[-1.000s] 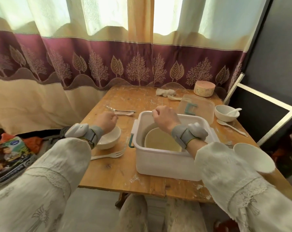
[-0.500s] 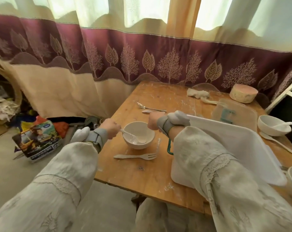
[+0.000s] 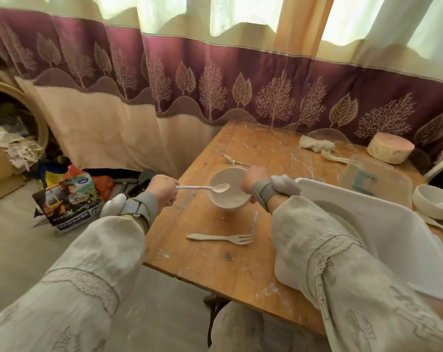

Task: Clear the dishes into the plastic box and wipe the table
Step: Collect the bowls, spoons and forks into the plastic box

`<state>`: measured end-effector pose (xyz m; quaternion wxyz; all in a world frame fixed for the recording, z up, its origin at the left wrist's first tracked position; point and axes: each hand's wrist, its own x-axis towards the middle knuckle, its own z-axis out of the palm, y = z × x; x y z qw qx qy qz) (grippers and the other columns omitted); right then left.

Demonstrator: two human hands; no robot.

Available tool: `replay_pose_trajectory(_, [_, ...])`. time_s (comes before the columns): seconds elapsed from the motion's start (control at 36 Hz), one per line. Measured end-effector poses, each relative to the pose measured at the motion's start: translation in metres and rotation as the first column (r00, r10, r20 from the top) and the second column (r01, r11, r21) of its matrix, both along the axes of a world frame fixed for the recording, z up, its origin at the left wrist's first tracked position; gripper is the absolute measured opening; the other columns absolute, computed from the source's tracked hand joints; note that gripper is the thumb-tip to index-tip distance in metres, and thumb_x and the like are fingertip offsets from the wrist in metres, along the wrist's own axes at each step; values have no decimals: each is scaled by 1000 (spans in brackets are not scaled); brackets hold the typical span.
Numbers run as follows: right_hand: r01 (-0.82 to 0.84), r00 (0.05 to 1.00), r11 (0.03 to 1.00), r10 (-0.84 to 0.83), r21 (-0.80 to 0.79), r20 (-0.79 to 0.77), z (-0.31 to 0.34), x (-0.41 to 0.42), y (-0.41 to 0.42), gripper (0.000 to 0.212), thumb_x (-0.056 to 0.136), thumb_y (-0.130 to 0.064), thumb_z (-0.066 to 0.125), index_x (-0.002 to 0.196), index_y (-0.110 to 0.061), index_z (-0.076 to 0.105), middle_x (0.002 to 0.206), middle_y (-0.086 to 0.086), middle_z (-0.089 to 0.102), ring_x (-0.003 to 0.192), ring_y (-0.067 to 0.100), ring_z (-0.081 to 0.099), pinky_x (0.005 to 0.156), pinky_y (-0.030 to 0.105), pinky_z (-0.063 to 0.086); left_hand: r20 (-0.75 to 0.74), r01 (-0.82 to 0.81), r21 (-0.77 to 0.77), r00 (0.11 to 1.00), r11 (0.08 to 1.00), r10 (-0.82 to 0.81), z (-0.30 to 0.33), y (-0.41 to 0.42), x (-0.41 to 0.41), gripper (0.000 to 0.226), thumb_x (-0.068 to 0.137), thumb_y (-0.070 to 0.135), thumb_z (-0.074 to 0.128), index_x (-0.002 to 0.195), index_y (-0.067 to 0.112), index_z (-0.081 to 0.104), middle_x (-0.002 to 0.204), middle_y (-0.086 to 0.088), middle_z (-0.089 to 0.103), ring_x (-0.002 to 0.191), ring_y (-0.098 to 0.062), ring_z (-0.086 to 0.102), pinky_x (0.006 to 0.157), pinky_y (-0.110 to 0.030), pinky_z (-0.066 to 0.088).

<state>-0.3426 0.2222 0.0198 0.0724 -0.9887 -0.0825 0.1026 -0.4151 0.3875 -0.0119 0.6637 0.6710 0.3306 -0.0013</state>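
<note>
The left hand (image 3: 162, 188) is closed around the handle of a pale spoon (image 3: 204, 188), which is held level with its scoop over the mouth of a white bowl (image 3: 228, 191). The right hand (image 3: 253, 180) is clasped on the right rim of that bowl, and the bowl is seen lifted and tilted slightly toward the camera above the wooden table (image 3: 215, 260); white residue is visible inside it. Grey straps are worn on both wrists, over loose cream sleeves.

Below the bowl, a pale plastic fork (image 3: 221, 238) lies flat on the table, tines to the right. Beyond the bowl, a metal fork (image 3: 232, 161) lies on the boards, partly hidden by the bowl and the right hand. Just right of the right forearm stands the white plastic box (image 3: 382, 224), with a plate (image 3: 342, 217) partly visible inside it. Behind the box lies its clear lid (image 3: 375, 179) with a green handle. At the right edge a second white bowl (image 3: 433, 201) is set on the table, and a white spoon (image 3: 441, 224) lies in front of it. At the far side are found a crumpled cloth (image 3: 315, 144) and a round pink-topped block (image 3: 390, 148), against a maroon leaf-patterned curtain (image 3: 215, 80). A printed bag (image 3: 68, 199) lies on the floor to the left.
</note>
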Motion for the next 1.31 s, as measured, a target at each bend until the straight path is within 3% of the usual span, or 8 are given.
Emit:
replay_pose_trajectory(0.28, [172, 925, 932, -264, 320, 274, 31, 12, -34, 32, 93, -11, 49, 123, -4, 42, 123, 19, 57, 115, 36, 53, 92, 40, 43, -219, 250, 215, 954, 944, -203, -29, -26, -4, 34, 101, 8, 26, 123, -2, 50, 65, -7, 45, 51, -14, 33, 43, -19, 25])
replay_pose_trajectory(0.47, [152, 949, 865, -262, 478, 173, 51, 3, -56, 33, 88, -11, 48, 120, -4, 46, 121, 18, 58, 110, 34, 58, 94, 40, 49, -465, 515, 574, 845, 637, -265, -27, -31, 0, 19, 95, 7, 42, 93, 4, 60, 87, -13, 61, 63, -20, 47, 57, -29, 41])
replay_pose_trajectory(0.61, [133, 953, 840, -254, 526, 164, 64, -3, -80, 35, 85, -12, 47, 119, -5, 51, 120, 17, 58, 105, 33, 61, 88, 42, 54, -519, 583, 620, 807, 525, -283, -13, -48, -8, 35, 97, 14, 40, 121, -7, 56, 68, -6, 53, 58, -19, 47, 49, -23, 38])
replay_pose_trajectory(0.69, [138, 945, 833, -273, 535, 180, 73, -7, -104, 34, 85, -12, 46, 117, -6, 55, 114, 14, 61, 95, 29, 63, 80, 40, 57, -479, 570, 654, 821, 498, -310, 2, -66, -9, 39, 100, 18, 36, 125, -7, 52, 91, -14, 62, 83, -29, 60, 68, -32, 49])
replay_pose_trajectory(1.03, [199, 971, 822, -239, 534, 5, 68, -44, -198, 28, 90, -5, 35, 101, -8, 60, 85, 13, 63, 56, 20, 61, 56, 31, 55, 99, 406, 464, 859, 787, -502, 50, -179, 18, 26, 102, 23, 27, 101, 8, 48, 81, -7, 48, 64, -19, 46, 44, -18, 41])
replay_pose_trajectory(1.11, [190, 982, 865, -166, 465, -94, 56, -54, -209, 26, 91, -5, 36, 103, -9, 59, 83, 10, 60, 57, 19, 61, 52, 28, 54, 142, 428, 487, 822, 761, -552, 45, -200, 18, 30, 101, 17, 29, 93, 8, 55, 87, -13, 51, 78, -21, 50, 62, -27, 41])
replay_pose_trajectory(1.19, [150, 985, 907, -103, 392, -138, 43, -60, -218, 26, 93, -3, 37, 107, -5, 58, 95, 15, 59, 64, 25, 64, 58, 31, 56, 148, 386, 497, 845, 777, -514, 40, -216, 19, 36, 101, 11, 31, 131, 0, 46, 133, -16, 48, 124, -26, 46, 104, -35, 38])
replay_pose_trajectory(1.31, [128, 989, 925, -95, 358, -110, 25, -64, -221, 26, 93, -4, 38, 106, -4, 61, 95, 15, 61, 64, 26, 63, 56, 30, 55, 83, 365, 566, 867, 739, -492, 36, -217, 23, 42, 100, 7, 30, 141, 0, 36, 146, -15, 38, 135, -28, 36, 112, -34, 28])
